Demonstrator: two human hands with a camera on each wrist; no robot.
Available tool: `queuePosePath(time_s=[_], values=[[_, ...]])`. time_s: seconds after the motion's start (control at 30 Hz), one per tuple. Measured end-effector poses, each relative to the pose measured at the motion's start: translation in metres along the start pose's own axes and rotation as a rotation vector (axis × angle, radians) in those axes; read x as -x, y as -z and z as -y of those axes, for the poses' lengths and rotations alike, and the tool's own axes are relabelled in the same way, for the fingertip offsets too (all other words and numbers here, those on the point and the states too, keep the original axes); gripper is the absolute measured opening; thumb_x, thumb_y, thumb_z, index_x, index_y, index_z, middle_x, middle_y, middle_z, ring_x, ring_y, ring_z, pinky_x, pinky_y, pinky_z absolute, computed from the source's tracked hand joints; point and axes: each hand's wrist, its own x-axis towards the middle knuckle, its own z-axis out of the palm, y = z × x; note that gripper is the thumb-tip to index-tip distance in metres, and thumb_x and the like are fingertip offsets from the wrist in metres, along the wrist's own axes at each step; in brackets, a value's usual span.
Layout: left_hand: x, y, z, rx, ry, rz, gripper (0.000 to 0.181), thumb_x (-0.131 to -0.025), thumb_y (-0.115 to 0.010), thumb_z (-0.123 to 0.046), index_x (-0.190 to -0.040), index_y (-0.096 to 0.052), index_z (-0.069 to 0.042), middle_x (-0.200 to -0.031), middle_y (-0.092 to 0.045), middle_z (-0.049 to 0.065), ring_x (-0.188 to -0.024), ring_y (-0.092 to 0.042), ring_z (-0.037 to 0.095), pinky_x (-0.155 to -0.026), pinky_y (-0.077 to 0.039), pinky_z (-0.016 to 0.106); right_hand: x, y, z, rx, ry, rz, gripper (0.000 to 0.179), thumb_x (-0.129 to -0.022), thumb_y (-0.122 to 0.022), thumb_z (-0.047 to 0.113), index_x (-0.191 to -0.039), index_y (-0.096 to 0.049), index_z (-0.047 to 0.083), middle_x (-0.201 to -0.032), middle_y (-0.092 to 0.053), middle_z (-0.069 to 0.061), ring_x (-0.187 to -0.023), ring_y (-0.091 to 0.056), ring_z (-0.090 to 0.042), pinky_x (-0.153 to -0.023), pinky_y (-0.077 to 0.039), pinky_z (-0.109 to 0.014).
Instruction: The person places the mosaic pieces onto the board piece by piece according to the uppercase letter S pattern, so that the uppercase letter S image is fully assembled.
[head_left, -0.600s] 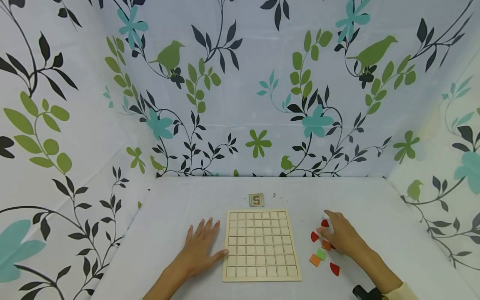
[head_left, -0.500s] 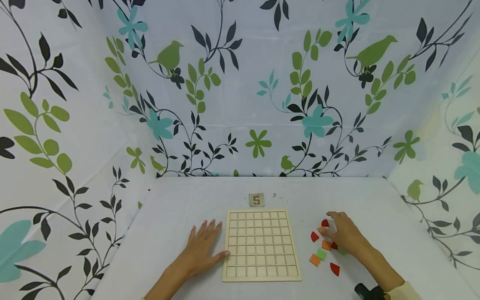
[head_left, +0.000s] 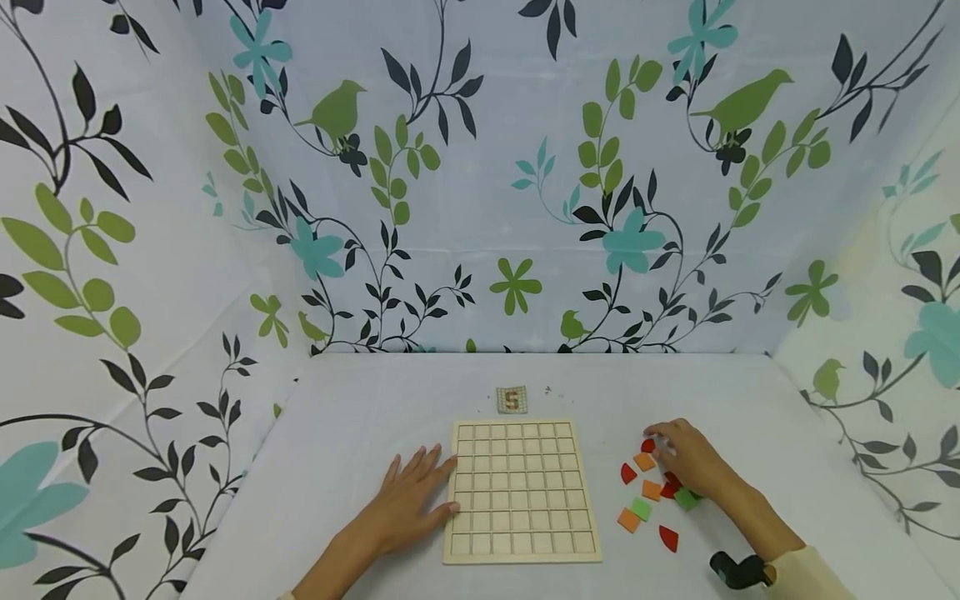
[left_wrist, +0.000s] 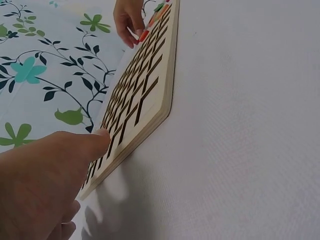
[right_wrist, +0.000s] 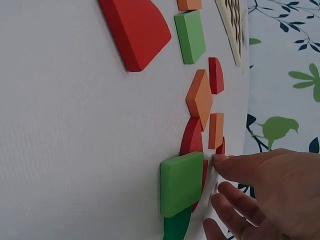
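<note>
head view: your right hand (head_left: 688,457) has shifted, baring more of the green square (head_left: 686,498) right of the grid board (head_left: 522,492), which likely eases choosing among loose pieces (head_left: 629,520). left wrist: your unclenched left hand (left_wrist: 45,182) laps the grid board's edge. right wrist: your parted fingers (right_wrist: 241,201) grip nothing visible, near a red piece (right_wrist: 222,145).
</note>
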Motion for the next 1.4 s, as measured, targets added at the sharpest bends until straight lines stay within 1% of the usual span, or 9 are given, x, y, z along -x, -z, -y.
queuePosePath(time_s=[0.13, 0.23, 0.5, 0.63, 0.77, 0.87, 1.07, 1.27, 1.4], values=[[0.000, -0.002, 0.001, -0.005, -0.005, 0.010, 0.074, -0.102, -0.058, -0.062, -0.162, -0.044, -0.021, -0.172, -0.029, 0.018, -0.159, -0.024, 0.045, -0.124, -0.009, 0.075, -0.002, -0.002, -0.003, -0.011, -0.001, 0.004, 0.028, -0.096, -0.076, 0.007, -0.124, -0.073, 0.006, -0.117, -0.063, -0.021, -0.104, -0.065, -0.035, -0.087, -0.064, -0.049], [0.000, -0.004, 0.003, -0.012, -0.006, 0.015, 0.075, -0.102, -0.057, -0.063, -0.163, -0.043, -0.022, -0.172, -0.029, 0.018, -0.159, -0.025, 0.044, -0.124, -0.010, 0.075, -0.003, -0.002, -0.004, -0.016, -0.005, 0.008, 0.026, -0.096, -0.076, 0.008, -0.122, -0.073, 0.007, -0.116, -0.063, -0.019, -0.104, -0.064, -0.033, -0.087, -0.063, -0.049], [0.001, -0.001, 0.002, 0.009, -0.012, 0.016, 0.071, -0.104, -0.059, -0.058, -0.162, -0.045, -0.020, -0.170, -0.033, 0.019, -0.158, -0.028, 0.045, -0.125, -0.013, 0.074, -0.007, 0.000, -0.006, -0.033, 0.009, 0.016, 0.029, -0.096, -0.078, 0.013, -0.122, -0.072, 0.003, -0.119, -0.064, -0.019, -0.105, -0.063, -0.033, -0.094, -0.060, -0.055], [0.001, 0.002, 0.002, 0.018, -0.002, 0.033, 0.070, -0.104, -0.059, -0.056, -0.162, -0.045, -0.020, -0.170, -0.033, 0.019, -0.158, -0.028, 0.045, -0.125, -0.015, 0.072, -0.007, 0.001, -0.006, -0.055, 0.022, 0.040, 0.030, -0.096, -0.077, 0.012, -0.125, -0.073, 0.004, -0.122, -0.066, -0.017, -0.111, -0.063, -0.035, -0.099, -0.057, -0.059], [0.001, 0.005, 0.001, 0.033, -0.001, 0.041, 0.070, -0.104, -0.059, -0.056, -0.162, -0.044, -0.020, -0.171, -0.032, 0.018, -0.158, -0.028, 0.045, -0.125, -0.017, 0.071, -0.008, 0.003, -0.005, -0.080, 0.018, 0.052, 0.029, -0.097, -0.074, 0.009, -0.125, -0.073, 0.005, -0.121, -0.066, -0.015, -0.113, -0.063, -0.036, -0.101, -0.056, -0.061], [0.001, 0.005, 0.002, 0.035, -0.006, 0.035, 0.069, -0.104, -0.059, -0.056, -0.162, -0.045, -0.020, -0.170, -0.033, 0.018, -0.158, -0.028, 0.045, -0.125, -0.018, 0.071, -0.009, 0.001, -0.007, -0.072, 0.013, 0.039, 0.027, -0.097, -0.075, 0.009, -0.124, -0.074, 0.006, -0.119, -0.067, -0.014, -0.111, -0.064, -0.034, -0.099, -0.057, -0.059], [0.001, 0.002, 0.004, 0.021, -0.004, 0.029, 0.069, -0.104, -0.058, -0.057, -0.162, -0.045, -0.021, -0.171, -0.033, 0.016, -0.158, -0.029, 0.044, -0.125, -0.019, 0.070, -0.011, -0.003, -0.012, -0.042, 0.015, 0.003, 0.031, -0.095, -0.079, 0.016, -0.123, -0.073, 0.003, -0.112, -0.067, -0.012, -0.101, -0.063, -0.027, -0.091, -0.062, -0.050], [0.001, 0.000, 0.006, 0.020, -0.005, 0.027, 0.069, -0.104, -0.058, -0.057, -0.162, -0.044, -0.021, -0.171, -0.032, 0.017, -0.158, -0.029, 0.044, -0.125, -0.021, 0.070, -0.010, -0.005, -0.012, -0.056, 0.018, -0.006, 0.028, -0.096, -0.077, 0.013, -0.123, -0.074, 0.006, -0.114, -0.066, -0.011, -0.104, -0.064, -0.027, -0.093, -0.061, -0.052], [0.001, 0.001, 0.006, 0.019, -0.004, 0.029, 0.069, -0.105, -0.058, -0.057, -0.163, -0.043, -0.022, -0.172, -0.031, 0.016, -0.158, -0.028, 0.043, -0.124, -0.023, 0.069, -0.013, -0.008, -0.012, -0.057, 0.013, -0.037, 0.026, -0.096, -0.077, 0.010, -0.121, -0.072, 0.002, -0.112, -0.066, -0.013, -0.103, -0.064, -0.029, -0.095, -0.060, -0.054]])
